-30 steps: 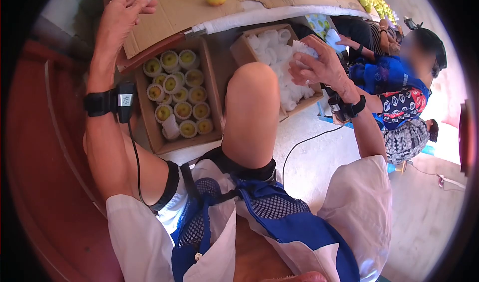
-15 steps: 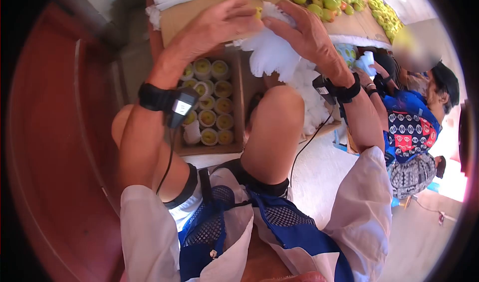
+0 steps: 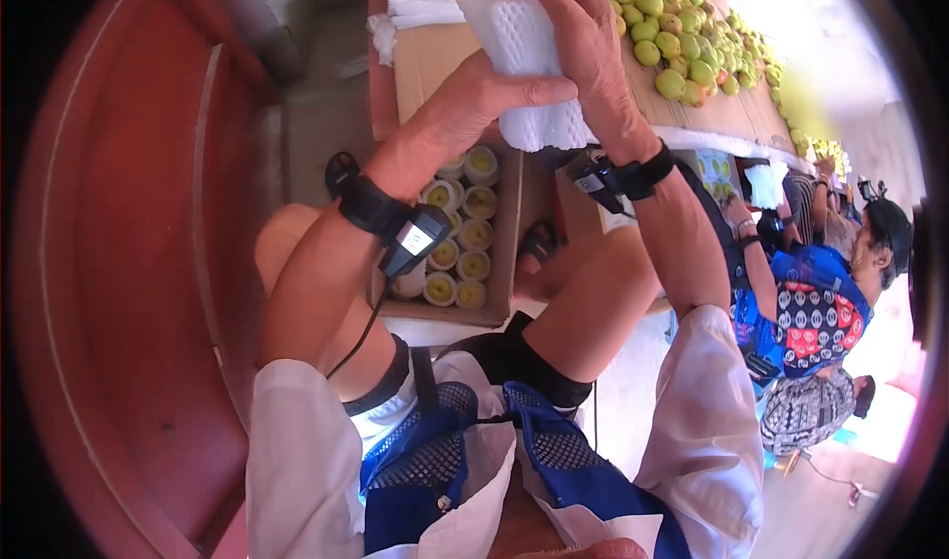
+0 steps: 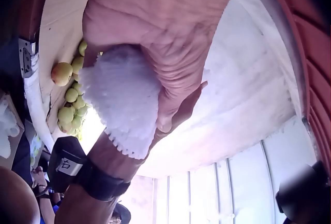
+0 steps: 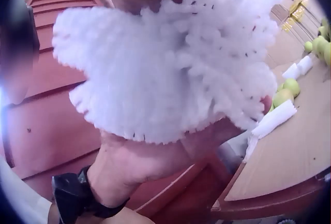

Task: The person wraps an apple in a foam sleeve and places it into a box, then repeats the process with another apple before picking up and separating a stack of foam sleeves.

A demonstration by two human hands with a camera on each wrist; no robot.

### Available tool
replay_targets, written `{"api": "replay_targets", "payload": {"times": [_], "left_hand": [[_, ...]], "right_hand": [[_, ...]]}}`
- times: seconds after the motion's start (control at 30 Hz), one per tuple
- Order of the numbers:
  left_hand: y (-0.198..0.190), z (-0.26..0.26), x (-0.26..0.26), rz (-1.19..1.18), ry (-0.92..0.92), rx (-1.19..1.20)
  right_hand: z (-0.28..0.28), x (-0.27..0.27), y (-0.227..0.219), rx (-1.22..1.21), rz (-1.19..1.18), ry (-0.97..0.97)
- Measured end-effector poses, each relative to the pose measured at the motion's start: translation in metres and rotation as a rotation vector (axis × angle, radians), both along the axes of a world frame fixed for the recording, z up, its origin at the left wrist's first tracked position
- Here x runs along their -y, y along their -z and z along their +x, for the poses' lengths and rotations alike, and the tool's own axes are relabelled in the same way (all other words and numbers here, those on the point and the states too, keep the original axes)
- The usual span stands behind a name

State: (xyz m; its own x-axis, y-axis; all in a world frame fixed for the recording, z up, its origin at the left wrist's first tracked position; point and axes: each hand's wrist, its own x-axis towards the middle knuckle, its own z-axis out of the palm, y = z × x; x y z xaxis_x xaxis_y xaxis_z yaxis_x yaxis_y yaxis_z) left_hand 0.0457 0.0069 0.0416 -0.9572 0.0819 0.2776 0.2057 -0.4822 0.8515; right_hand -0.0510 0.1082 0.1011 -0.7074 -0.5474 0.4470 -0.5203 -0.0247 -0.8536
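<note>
White foam fruit nets (image 3: 524,40) are held up between both hands over the table's near edge. My left hand (image 3: 470,99) grips them from the left, its thumb stretched across the front. From the right, my right hand (image 3: 583,40) holds the same bunch with its fingers wrapped behind. In the left wrist view, the left thumb presses the ribbed foam (image 4: 126,100) with its frilled rim. The right wrist view shows the foam (image 5: 155,69) spread in two lobes above the left palm. Any apple inside the foam is hidden.
A cardboard box (image 3: 506,233) of net-wrapped apples (image 3: 474,235) stands below, between the knees. Loose green apples (image 3: 682,50) are piled on the cardboard-covered table (image 3: 425,60). Folded foam nets (image 3: 423,12) lie at its left. Other people (image 3: 811,292) sit at the right.
The left hand has come across from the far left to meet the right hand. The right hand has lifted foam nets from above the foam-filled box to the table edge; both now hold them.
</note>
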Motion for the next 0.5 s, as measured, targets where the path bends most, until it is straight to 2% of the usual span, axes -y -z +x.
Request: {"api": "replay_targets", "payload": {"times": [0.07,0.2,0.37,0.5], "left_hand": [[-0.006,0.002,0.005,0.029,-0.035,0.052],[-0.008,0.004,0.013,-0.017,-0.128,0.099],[-0.007,-0.001,0.022,-0.018,-0.313,0.083],[0.019,-0.022,0.049,-0.029,-0.433,0.081]], "right_hand": [[-0.006,0.011,0.005,-0.097,-0.031,0.099],[-0.011,0.024,0.024,0.229,-0.238,0.148],[-0.019,0.029,0.055,0.547,-0.399,0.069],[-0.016,0.022,0.062,0.647,-0.224,0.071]]}}
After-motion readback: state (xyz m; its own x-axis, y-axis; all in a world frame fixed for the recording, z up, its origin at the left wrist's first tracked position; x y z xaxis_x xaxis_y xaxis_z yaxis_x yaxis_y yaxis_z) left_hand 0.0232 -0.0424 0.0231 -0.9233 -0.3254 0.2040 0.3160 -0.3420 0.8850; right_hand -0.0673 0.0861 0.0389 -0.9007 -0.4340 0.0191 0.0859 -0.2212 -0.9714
